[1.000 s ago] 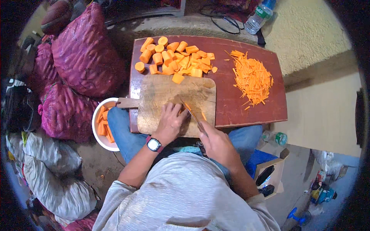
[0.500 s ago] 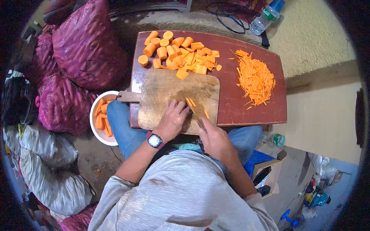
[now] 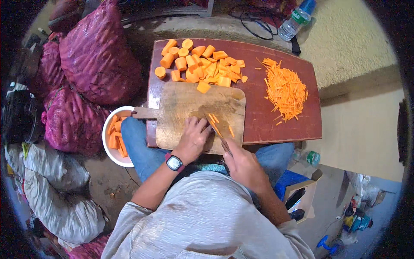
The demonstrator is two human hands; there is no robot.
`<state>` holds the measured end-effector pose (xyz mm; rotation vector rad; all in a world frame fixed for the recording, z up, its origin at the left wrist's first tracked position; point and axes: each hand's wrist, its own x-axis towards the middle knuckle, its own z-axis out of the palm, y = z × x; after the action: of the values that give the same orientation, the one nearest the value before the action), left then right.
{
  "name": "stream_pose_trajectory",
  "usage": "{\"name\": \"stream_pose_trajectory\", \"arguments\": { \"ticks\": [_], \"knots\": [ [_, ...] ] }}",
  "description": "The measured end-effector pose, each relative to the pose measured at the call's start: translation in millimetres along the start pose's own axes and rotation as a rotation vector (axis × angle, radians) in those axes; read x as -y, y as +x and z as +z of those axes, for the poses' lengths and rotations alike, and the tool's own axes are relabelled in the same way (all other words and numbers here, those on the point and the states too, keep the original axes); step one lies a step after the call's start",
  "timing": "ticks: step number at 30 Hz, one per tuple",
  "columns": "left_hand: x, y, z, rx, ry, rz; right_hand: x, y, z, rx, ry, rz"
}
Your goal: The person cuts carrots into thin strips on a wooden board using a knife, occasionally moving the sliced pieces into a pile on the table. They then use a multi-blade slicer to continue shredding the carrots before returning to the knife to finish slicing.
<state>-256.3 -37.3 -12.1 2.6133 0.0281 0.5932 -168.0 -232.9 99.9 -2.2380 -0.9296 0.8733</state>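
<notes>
A wooden cutting board [image 3: 177, 97] with a handle lies at the near left of a red-brown tabletop, across my lap. My right hand [image 3: 246, 169] grips a knife [image 3: 218, 131], its blade angled down to the board beside my left fingertips. My left hand [image 3: 192, 140] presses on the board with curled fingers; whatever lies under them is hidden. Thin carrot sticks [image 3: 213, 118] lie along the blade, and another stick [image 3: 231, 131] rests just right of it. Beyond the board is a pile of carrot chunks and slices [image 3: 210, 67]. A heap of shredded carrot [image 3: 285, 90] sits to the right.
A white bowl of carrot pieces [image 3: 111, 151] stands on the floor left of my knee. Full magenta mesh sacks [image 3: 99, 60] and white sacks [image 3: 64, 203] crowd the left. A plastic bottle [image 3: 295, 21] is at the back right, near a dark cable. An open cardboard box [image 3: 308, 196] stands lower right.
The knife blade has come down closer to my left fingertips, lying along the carrot sticks. My left hand stays on the board. The whole view has shifted slightly.
</notes>
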Motion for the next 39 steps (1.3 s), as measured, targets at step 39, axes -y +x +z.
{"name": "stream_pose_trajectory", "arguments": {
  "ticks": [39],
  "knots": [
    [4, -6, -4, 0.028, -0.063, -0.024, -6, 26, 13, -0.006, -0.006, -0.07]
  ]
}}
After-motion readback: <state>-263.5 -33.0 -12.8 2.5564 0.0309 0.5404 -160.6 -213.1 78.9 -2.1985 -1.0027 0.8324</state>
